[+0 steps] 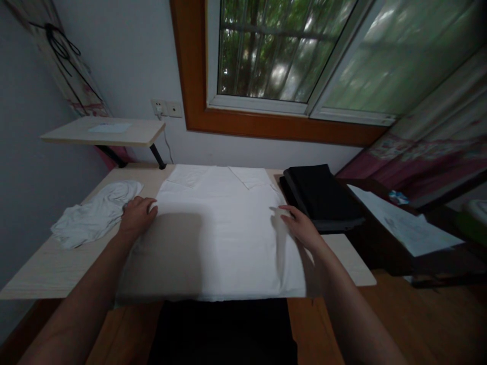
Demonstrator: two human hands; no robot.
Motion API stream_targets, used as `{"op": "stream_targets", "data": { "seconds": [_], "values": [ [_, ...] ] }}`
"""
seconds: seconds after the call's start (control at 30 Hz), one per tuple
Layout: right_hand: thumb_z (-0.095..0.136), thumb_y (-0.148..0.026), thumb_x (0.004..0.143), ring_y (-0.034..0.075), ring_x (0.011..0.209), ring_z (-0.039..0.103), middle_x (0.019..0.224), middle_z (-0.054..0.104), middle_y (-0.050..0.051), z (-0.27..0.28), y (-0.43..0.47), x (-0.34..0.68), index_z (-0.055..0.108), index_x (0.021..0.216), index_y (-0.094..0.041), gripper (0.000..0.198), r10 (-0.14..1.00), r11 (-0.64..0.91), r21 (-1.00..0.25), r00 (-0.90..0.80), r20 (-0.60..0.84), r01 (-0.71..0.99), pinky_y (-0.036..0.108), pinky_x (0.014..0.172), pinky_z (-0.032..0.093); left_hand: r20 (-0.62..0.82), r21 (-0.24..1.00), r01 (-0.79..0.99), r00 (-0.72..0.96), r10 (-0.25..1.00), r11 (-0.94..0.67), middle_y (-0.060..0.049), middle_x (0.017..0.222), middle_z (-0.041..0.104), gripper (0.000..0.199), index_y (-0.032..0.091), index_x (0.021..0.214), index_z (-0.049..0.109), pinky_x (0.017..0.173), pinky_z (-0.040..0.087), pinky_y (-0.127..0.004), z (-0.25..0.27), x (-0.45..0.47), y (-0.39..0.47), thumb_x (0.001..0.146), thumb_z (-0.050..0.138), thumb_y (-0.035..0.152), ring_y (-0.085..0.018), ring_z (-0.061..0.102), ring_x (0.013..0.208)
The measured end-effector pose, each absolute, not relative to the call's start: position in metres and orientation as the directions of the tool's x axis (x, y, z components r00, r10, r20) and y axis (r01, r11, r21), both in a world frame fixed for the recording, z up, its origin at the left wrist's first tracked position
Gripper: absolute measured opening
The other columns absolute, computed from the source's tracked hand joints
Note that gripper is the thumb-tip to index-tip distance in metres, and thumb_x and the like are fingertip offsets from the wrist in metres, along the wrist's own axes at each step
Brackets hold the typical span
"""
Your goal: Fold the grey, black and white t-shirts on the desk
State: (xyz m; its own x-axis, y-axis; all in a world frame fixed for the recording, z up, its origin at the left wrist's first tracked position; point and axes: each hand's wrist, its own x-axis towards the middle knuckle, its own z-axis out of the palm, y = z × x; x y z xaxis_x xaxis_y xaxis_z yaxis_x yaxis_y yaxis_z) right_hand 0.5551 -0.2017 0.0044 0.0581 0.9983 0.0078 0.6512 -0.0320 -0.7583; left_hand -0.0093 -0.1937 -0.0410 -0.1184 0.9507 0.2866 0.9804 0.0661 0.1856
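Note:
A white shirt (232, 238), apparently short-sleeved, lies spread flat on the pale wooden table (49, 268). Its sleeves are folded inward at the far end, and its near edge reaches the table's front edge. At the shirt's left side is my left hand (137, 215), thumb and forefinger apart with nothing seen between them; its other fingers are partly hidden. My right hand (300, 227) is by the right side, fingers stretched toward the cloth and a gap showing at the thumb. The fabric is slightly rippled near it.
A bunched white cloth (99, 210) lies left of my left hand. Folded dark cloths (323, 195) are stacked at the back right. A raised shelf (102, 133) stands at the back left. Papers (407, 220) rest on a dark surface at right.

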Motion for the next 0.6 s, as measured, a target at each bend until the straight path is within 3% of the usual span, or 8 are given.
{"op": "stream_targets", "data": {
  "seconds": [0.2,0.43,0.6],
  "values": [
    [0.060,-0.041,0.081,0.016,0.075,0.057,0.104,0.066,0.006,0.048,-0.179,0.511,0.068,0.124,-0.019,0.049,1.000,0.004,-0.887,-0.007,0.001,0.463,0.025,0.064,0.045,0.343,0.270,0.961,-0.045,0.938,-0.053,-0.011,0.106,0.067,0.035,0.019,0.107,0.074,0.103,0.041,-0.044,-0.049,-0.008,-0.188,0.091,0.047,0.036,-0.027,0.059,0.104],
    [0.067,-0.040,0.081,0.013,0.077,0.054,0.103,0.064,0.004,0.065,-0.136,0.415,0.070,0.118,-0.017,0.044,0.960,0.224,-0.921,-0.234,0.153,0.320,0.025,0.070,0.045,0.349,0.291,0.945,0.037,0.936,-0.146,-0.010,0.103,0.071,0.031,0.020,0.102,0.073,0.099,0.043,-0.043,-0.052,-0.012,-0.189,0.092,0.046,0.033,-0.026,0.061,0.098],
    [0.064,-0.027,0.089,0.012,0.085,0.063,0.110,0.072,0.005,0.047,-0.149,0.334,0.065,0.130,-0.020,0.042,0.823,0.302,-0.889,-0.564,0.061,0.345,0.025,0.079,0.050,0.332,0.321,0.940,0.005,0.943,-0.119,-0.009,0.103,0.072,0.028,0.022,0.101,0.073,0.098,0.044,-0.044,-0.052,-0.013,-0.189,0.091,0.049,0.032,-0.025,0.062,0.098]
  ]
}}
